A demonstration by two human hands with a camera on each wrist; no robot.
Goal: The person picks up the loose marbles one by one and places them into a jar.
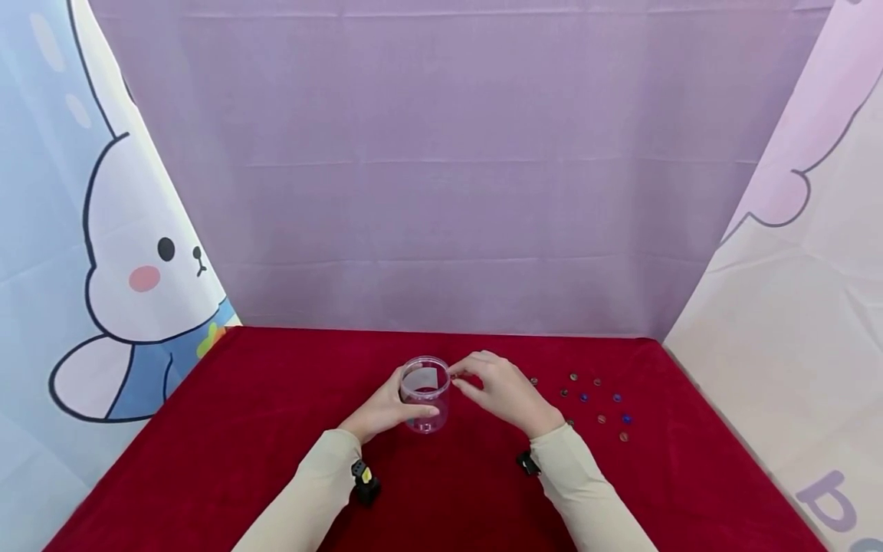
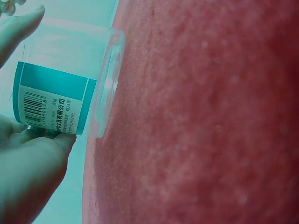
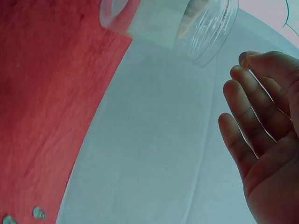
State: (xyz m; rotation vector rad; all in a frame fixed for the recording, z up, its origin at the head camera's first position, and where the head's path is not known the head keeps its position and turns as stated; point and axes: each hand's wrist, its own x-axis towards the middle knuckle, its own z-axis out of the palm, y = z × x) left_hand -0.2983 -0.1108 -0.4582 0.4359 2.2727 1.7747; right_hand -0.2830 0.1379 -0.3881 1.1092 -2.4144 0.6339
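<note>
My left hand grips a clear plastic jar from its left side, thumb across the front. The jar stands nearly upright with its open mouth up and its base close to the red cloth. In the left wrist view, a label with a barcode shows on the jar's wall. Beside the rim, my right hand pinches a small brownish marble between thumb and index finger. Its other fingers are spread apart in the right wrist view.
Several small marbles, among them a blue marble and a brown marble, lie scattered to the right of my right hand. A red cloth covers the table, whose back edge meets a purple curtain. Printed fabric hangs at both sides.
</note>
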